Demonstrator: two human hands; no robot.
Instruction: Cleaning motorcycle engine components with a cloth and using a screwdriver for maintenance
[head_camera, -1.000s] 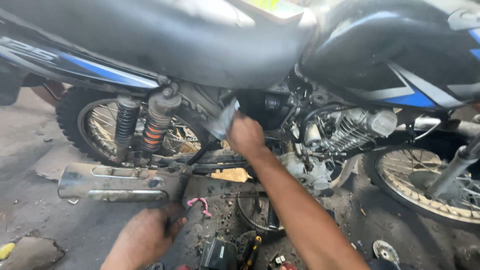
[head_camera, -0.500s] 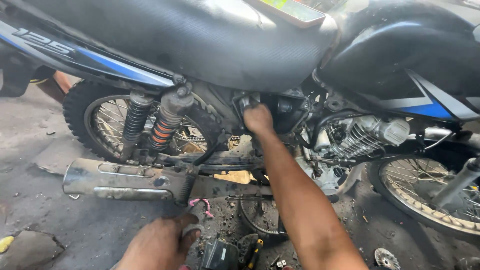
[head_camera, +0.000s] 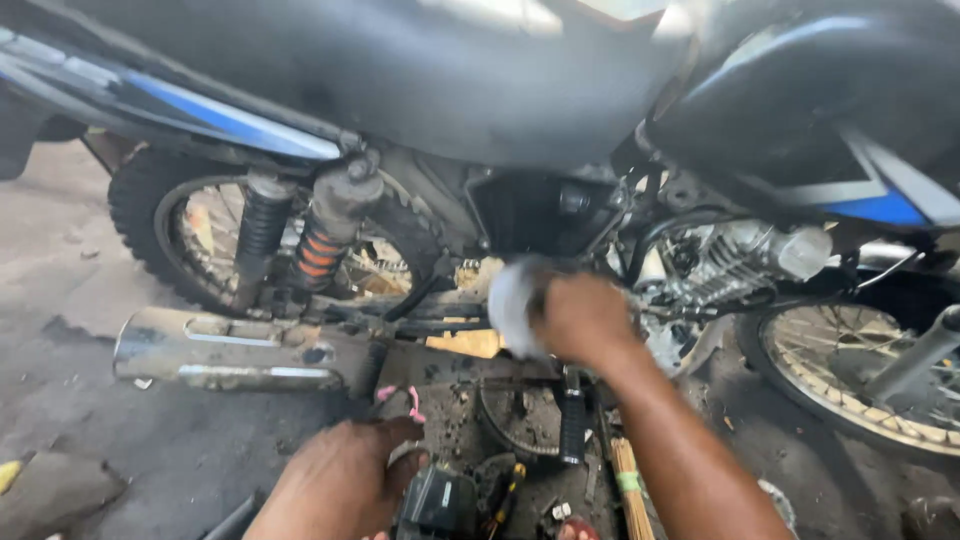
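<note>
- The right hand (head_camera: 585, 318) is up at the middle of the motorcycle (head_camera: 420, 80), just below the open frame cavity, its fingers closed on a pale, blurred thing, likely a rag (head_camera: 512, 305); motion smears it, so I cannot tell just what it is.
- The rag sits left of that hand, in front of the frame, between the exhaust (head_camera: 230, 350) and the engine (head_camera: 735, 260).
- The left hand (head_camera: 345, 480) is low on the floor, beside a small black box (head_camera: 440, 500); its fingers look curled, but whether they grip anything I cannot tell.
- A footpeg (head_camera: 572, 425), a screwdriver (head_camera: 505, 490) and a bundle of sticks (head_camera: 630, 490) lie among the grit under the bike.
- Risks, as I see them: the rag could snag on the cables or sharp frame edges by the cavity, and the reaching forearm could brush the engine fins.
- The left hand leans among loose parts; a slip there could scatter small pieces across the dirty floor.
</note>
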